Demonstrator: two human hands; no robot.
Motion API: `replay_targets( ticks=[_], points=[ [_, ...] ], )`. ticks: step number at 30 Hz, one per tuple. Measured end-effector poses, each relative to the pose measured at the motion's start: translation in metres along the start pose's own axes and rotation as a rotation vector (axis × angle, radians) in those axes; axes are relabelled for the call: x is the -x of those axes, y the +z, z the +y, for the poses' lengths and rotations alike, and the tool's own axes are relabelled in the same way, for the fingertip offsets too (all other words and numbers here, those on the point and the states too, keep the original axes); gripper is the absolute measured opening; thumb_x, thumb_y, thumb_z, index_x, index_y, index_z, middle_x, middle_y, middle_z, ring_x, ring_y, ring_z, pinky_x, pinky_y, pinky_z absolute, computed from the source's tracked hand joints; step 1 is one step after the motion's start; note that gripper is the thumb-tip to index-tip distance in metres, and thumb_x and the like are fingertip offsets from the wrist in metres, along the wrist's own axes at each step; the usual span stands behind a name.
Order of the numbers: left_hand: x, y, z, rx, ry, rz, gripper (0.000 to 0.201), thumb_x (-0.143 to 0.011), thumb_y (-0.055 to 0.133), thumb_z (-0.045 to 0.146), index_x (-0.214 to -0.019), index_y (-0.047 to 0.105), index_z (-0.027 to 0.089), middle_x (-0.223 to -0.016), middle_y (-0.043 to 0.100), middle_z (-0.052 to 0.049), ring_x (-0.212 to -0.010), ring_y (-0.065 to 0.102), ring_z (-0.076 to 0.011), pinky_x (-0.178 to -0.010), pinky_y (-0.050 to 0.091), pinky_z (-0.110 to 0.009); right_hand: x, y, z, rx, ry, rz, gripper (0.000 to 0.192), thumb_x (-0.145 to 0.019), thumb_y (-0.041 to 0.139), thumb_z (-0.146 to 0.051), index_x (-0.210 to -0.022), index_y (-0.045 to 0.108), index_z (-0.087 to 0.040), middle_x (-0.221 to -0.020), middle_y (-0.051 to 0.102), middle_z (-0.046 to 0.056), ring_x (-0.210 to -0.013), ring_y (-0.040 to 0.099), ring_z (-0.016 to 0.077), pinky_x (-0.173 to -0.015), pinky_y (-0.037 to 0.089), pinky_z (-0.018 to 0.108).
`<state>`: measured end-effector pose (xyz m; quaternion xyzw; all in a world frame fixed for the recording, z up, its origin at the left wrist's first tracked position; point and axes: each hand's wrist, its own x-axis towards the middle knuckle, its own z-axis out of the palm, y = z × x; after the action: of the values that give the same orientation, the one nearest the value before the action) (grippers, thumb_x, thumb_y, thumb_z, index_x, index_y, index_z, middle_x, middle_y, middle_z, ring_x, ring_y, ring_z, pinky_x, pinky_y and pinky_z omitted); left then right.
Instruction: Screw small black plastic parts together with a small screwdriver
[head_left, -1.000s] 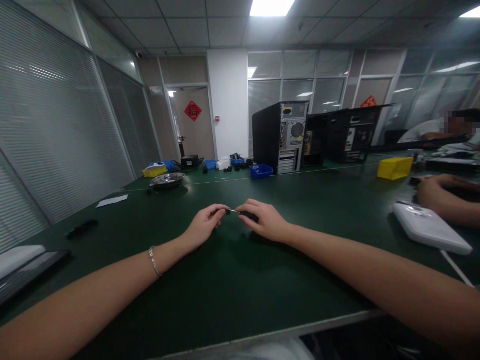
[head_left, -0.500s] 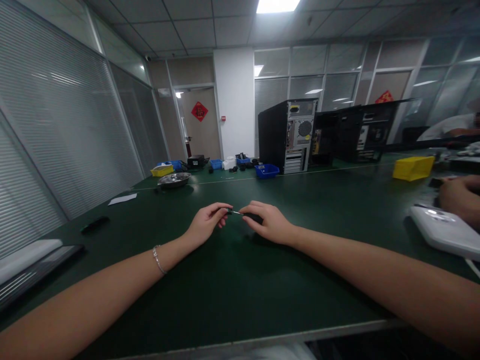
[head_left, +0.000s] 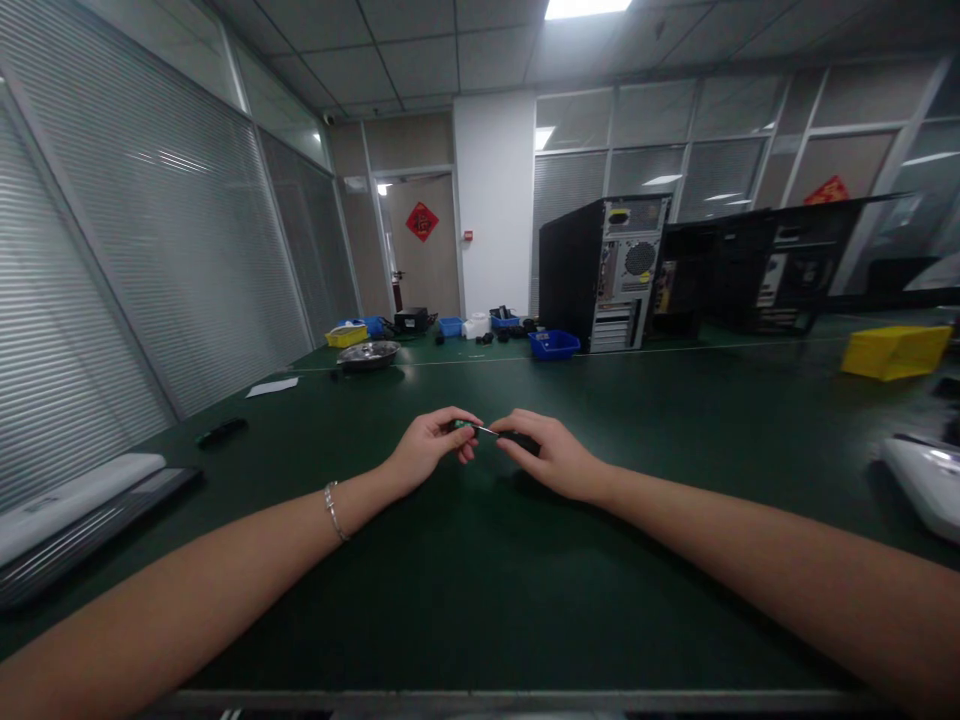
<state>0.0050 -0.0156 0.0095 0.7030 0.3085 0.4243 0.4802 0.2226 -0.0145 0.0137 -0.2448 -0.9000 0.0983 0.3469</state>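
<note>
Dead centre of the frame, the left hand (head_left: 435, 447) has thumb and fingers pinched on a small green-and-black piece (head_left: 463, 427) — too tiny to make out its shape. The right hand (head_left: 553, 456) has its fingers curled shut round a slim black-handled tool with a thin shiny metal shaft (head_left: 523, 440), pointing at that piece. Smooth, dark green tabletop (head_left: 465, 600) underneath. Upper left of centre, a red diamond-shaped sign (head_left: 422, 221) carries a dark character — too blurry to read.

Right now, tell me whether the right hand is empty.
No: the right hand holds a dark-handled tool whose metal shaft points toward the left hand.
</note>
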Motion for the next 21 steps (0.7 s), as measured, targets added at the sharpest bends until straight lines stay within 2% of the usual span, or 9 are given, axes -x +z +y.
replay_targets(
  ticks=[10,17,21],
  points=[
    [-0.0010,0.0021,-0.0041,0.141,-0.069,-0.014,0.031,-0.076,0.062,0.034,-0.098,0.061,0.013,-0.077,0.060,-0.005,-0.064,0.056,-0.0126,-0.060,0.044,-0.026,-0.0004,0.0041,0.0010,0.009,-0.012,0.023,0.022,-0.087,0.048,-0.023,-0.106,0.058,-0.019,-0.093,0.060,0.006,-0.085,0.056,0.0169,-0.075,0.043,0.029],
    [-0.0022,-0.0003,-0.0072,0.090,-0.113,0.022,0.033,-0.077,0.060,0.036,-0.100,0.059,0.012,-0.077,0.059,-0.005,-0.064,0.056,-0.0117,-0.060,0.044,-0.025,-0.0016,0.0053,0.0053,0.056,0.081,0.064,0.021,-0.087,0.048,-0.025,-0.104,0.059,-0.018,-0.091,0.061,0.006,-0.083,0.056,0.0172,-0.074,0.043,0.030],
    [-0.0029,-0.0008,-0.0069,0.040,-0.121,0.023,0.033,-0.077,0.060,0.038,-0.099,0.059,0.013,-0.075,0.058,-0.004,-0.062,0.055,-0.0112,-0.057,0.044,-0.024,-0.0015,0.0045,0.0091,0.052,0.088,0.097,0.021,-0.087,0.047,-0.025,-0.103,0.059,-0.018,-0.093,0.061,0.007,-0.085,0.056,0.0177,-0.075,0.043,0.030]
  ],
)
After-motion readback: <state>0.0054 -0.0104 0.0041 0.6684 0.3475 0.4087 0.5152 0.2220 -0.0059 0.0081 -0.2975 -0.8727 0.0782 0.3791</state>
